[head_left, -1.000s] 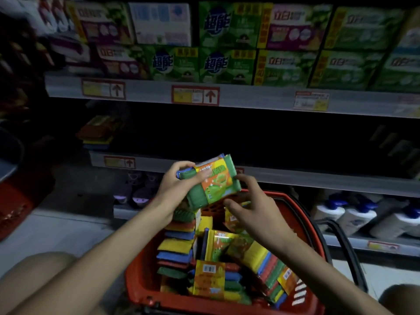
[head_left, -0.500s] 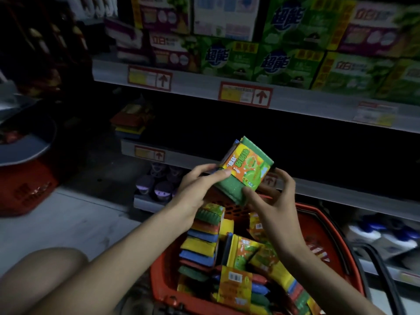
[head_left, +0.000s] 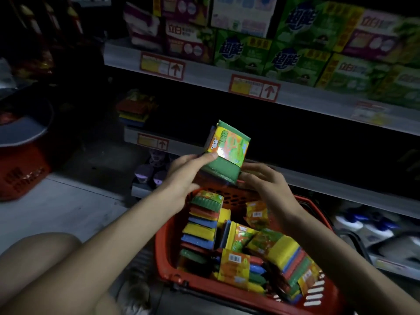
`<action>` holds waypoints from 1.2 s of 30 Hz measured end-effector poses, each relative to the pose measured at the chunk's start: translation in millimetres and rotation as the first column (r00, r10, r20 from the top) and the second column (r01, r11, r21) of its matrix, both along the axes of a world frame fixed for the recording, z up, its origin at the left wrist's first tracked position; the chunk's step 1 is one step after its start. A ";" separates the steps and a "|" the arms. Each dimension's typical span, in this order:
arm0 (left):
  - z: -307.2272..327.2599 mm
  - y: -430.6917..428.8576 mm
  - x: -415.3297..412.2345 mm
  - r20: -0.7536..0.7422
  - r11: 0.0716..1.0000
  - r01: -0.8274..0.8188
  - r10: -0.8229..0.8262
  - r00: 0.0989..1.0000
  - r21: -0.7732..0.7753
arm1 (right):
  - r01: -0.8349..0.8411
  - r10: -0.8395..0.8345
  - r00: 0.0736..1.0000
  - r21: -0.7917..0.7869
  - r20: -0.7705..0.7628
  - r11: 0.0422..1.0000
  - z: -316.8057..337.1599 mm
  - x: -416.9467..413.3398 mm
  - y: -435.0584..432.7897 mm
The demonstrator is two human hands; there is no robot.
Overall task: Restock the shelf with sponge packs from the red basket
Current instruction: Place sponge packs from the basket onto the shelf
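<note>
A green sponge pack (head_left: 227, 151) with a yellow-orange label is held up above the red basket (head_left: 169, 264), in front of the dark middle shelf (head_left: 318, 178). My left hand (head_left: 184, 173) grips its left lower side, thumb on the label. My right hand (head_left: 266, 185) pinches its lower right corner. The basket below holds several multicoloured sponge packs (head_left: 238, 244), stacked and leaning. A small stack of sponge packs (head_left: 134, 110) lies at the far left of the middle shelf.
Boxes of soap (head_left: 284, 48) fill the upper shelf, with red price tags (head_left: 254, 87) on its edge. Bottles (head_left: 363, 226) stand on the bottom shelf at right. Another red basket (head_left: 20, 169) stands on the floor at left. My knee (head_left: 43, 251) shows at lower left.
Both hands have lifted the green pack from just above the basket and turned it more upright toward the middle shelf. The camera has swung left.
</note>
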State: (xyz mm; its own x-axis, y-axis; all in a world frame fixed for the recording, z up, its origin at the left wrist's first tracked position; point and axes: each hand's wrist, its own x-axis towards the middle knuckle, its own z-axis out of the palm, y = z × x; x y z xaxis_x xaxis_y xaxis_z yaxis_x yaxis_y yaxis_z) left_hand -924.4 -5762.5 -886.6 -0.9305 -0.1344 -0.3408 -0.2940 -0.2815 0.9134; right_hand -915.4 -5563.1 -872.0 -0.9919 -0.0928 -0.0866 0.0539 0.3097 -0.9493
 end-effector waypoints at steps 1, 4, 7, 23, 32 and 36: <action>-0.8 1.5 2.0 0.000 0.999 0.041 -0.041 0.999 -0.022 | -0.002 0.001 1.000 0.060 0.010 0.998 -2.8 -0.1 8.1; -3.0 9.9 9.4 0.009 0.988 0.129 -0.129 0.992 -0.083 | -0.027 0.016 0.999 0.239 0.045 0.971 -19.6 1.1 37.2; -8.8 18.7 15.3 0.014 0.973 0.191 -0.191 0.982 -0.130 | -0.069 0.039 0.996 0.408 0.082 0.911 -40.3 4.6 67.8; -45.5 44.8 20.0 0.201 0.976 0.203 -0.184 0.962 -0.080 | -0.323 -0.048 0.901 0.742 0.430 0.588 -63.0 37.0 123.0; -49.8 57.0 21.1 0.264 0.996 0.084 -0.084 0.961 0.012 | 0.110 0.075 0.971 0.702 -0.227 0.704 -54.2 44.9 108.9; -48.9 59.9 20.7 0.271 0.998 0.041 -0.052 0.961 0.046 | 0.210 0.209 0.878 0.739 -0.431 0.640 -51.8 48.4 101.1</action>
